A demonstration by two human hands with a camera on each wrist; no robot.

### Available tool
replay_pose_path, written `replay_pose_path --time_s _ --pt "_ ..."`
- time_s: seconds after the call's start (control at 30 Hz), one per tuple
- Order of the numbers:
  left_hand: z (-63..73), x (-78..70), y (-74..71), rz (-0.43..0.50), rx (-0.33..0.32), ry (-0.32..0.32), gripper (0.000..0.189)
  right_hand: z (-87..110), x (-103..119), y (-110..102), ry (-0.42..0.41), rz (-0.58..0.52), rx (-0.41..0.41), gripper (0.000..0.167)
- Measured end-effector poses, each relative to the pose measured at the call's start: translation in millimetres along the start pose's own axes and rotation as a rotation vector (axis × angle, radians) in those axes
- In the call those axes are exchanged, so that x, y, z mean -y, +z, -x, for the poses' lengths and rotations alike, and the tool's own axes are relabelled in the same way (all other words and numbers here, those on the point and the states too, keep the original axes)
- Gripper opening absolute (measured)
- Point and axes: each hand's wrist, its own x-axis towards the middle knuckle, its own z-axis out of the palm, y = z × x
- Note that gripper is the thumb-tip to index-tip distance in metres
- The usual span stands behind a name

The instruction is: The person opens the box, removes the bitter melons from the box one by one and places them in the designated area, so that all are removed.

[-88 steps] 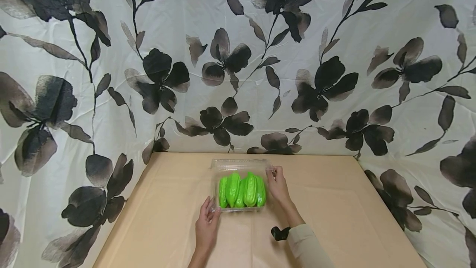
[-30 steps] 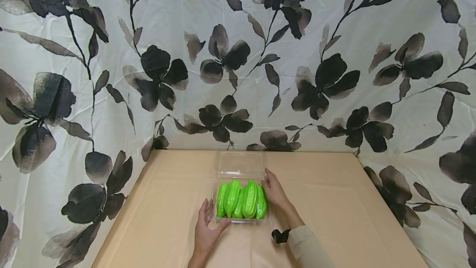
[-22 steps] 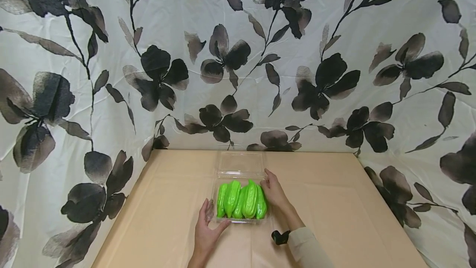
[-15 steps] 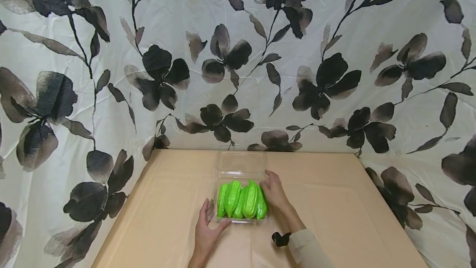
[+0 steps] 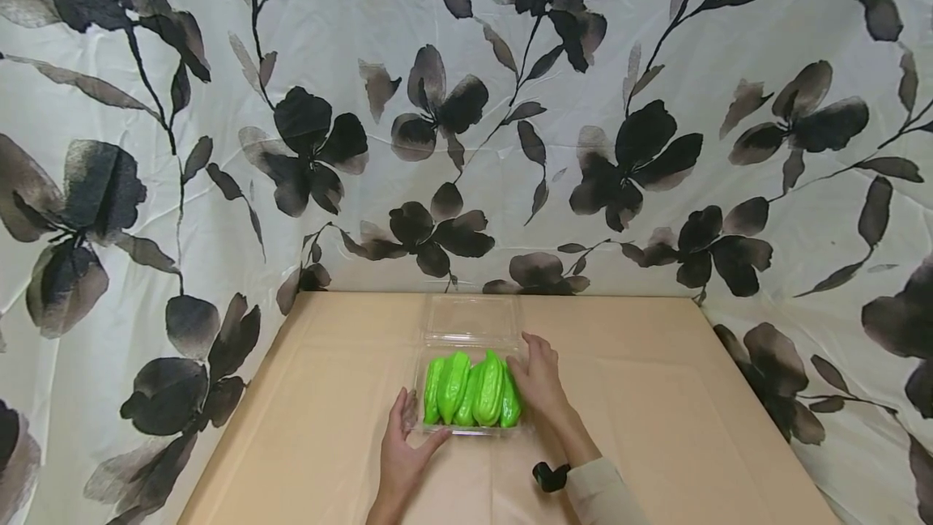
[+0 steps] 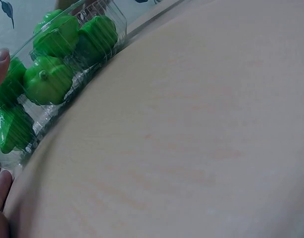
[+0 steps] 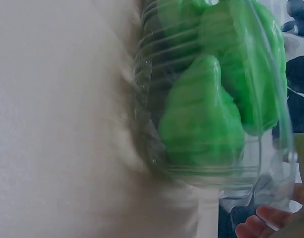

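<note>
A clear plastic clamshell container (image 5: 470,432) lies on the table with its hinged lid (image 5: 472,321) laid back, away from the person. Several glossy bright-green, ridged, pepper-like vegetables (image 5: 472,389) lie side by side in its base. My left hand (image 5: 404,452) holds the near left corner, thumb along the front rim and fingers at the left side. In the left wrist view, the thumb (image 6: 0,67) sits at the container's upper edge. My right hand (image 5: 541,375) is at the right side, fingers spread, thumb near the rightmost vegetable. The right wrist view shows loosely bent fingers (image 7: 271,218) beside the container's end.
A tan-covered table (image 5: 328,395) spreads around the container. Behind it and at both sides hangs a white cloth (image 5: 466,23) with dark flower prints. The right wrist carries a small black device (image 5: 550,476), with a beige sleeve (image 5: 605,492) behind it.
The lid, earlier held near the right hand over the base, now lies folded back. The container sits slightly closer. Lately the right hand's fingers have spread a little; the left hand has stayed.
</note>
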Motion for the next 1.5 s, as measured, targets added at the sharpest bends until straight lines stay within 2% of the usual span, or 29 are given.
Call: replay_pose_path --time_s 0.13,0.47,0.83,1.0,1.2,1.5 --pt "-0.8 1.2 -0.2 -0.007 0.004 -0.007 0.105 4.4 4 0 -0.02 0.021 -0.025 0.058" --pt "-1.1 -1.7 -1.3 0.004 0.009 -0.01 0.106 15.2 22 -2 -0.002 0.006 -0.029 0.059" --pt "-0.4 0.3 0.4 -0.027 -0.003 -0.01 0.108 34.4 37 0 -0.003 0.093 -0.017 0.062" --pt "-0.5 2.2 0.4 -0.011 -0.001 -0.02 0.108 43.1 43 5 -0.015 0.113 -0.022 0.062" --pt "-1.0 3.2 0.9 -0.01 0.011 -0.028 0.108 51.9 44 11 -0.01 0.13 -0.024 0.064" --pt "-0.6 0.5 -0.4 0.007 0.006 -0.022 0.107 64.8 41 24 -0.046 0.137 -0.055 0.07"
